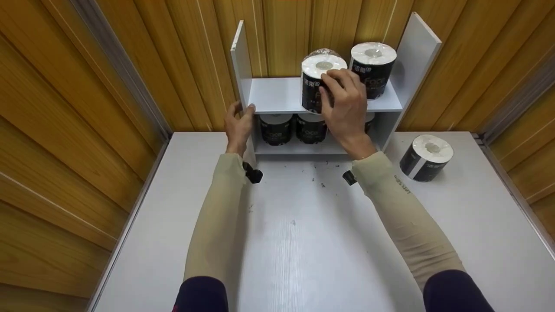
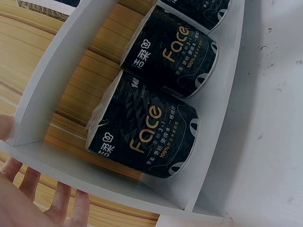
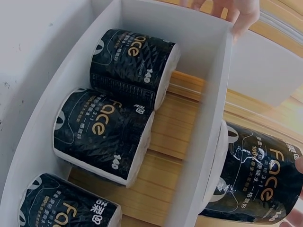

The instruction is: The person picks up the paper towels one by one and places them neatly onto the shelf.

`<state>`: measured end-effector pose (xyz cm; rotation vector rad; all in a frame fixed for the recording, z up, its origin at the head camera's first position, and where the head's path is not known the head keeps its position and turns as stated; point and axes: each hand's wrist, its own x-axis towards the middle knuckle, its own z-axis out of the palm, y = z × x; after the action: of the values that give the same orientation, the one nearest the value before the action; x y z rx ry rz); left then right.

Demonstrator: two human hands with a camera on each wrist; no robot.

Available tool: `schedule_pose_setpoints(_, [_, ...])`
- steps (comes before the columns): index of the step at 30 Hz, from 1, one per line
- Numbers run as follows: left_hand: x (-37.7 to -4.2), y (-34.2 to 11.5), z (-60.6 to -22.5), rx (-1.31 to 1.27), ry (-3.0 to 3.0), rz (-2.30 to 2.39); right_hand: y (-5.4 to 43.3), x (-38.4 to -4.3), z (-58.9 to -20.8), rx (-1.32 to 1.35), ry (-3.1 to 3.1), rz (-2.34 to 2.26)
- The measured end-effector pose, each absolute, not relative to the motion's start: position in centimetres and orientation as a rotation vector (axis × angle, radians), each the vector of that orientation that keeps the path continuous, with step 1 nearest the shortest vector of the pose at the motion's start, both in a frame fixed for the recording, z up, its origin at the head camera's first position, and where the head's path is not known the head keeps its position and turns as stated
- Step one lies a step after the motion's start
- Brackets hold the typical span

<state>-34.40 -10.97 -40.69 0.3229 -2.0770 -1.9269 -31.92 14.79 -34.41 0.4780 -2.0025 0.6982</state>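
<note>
My right hand (image 1: 347,102) grips a toilet roll (image 1: 311,89) in black wrapping marked "Face", thumb and fingers on its side. The roll stands upright at the front edge of the upper board (image 1: 275,93) of a small white shelf; whether it bears fully on the board I cannot tell. Crinkled clear wrap (image 1: 323,51) shows behind it. Another roll (image 1: 373,71) stands to its right on the same board. My left hand (image 1: 238,128) holds the shelf's left side panel (image 1: 241,65), thumb on one side and fingers (image 2: 59,203) on the other.
Below the upper board, several rolls (image 3: 106,135) stand in a row in the lower compartment. One more roll (image 1: 427,158) stands on the white table (image 1: 295,242) to the right of the shelf. A wood-patterned wall (image 1: 182,56) is close behind the shelf.
</note>
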Motion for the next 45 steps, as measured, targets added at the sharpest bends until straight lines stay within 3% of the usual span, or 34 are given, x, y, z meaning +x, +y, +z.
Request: schedule_pose_setpoints(45, [-34.3,-10.9,-40.8,0.332,-2.055,-1.939,14.6,-34.3,-34.0,0.454,-1.982,0.672])
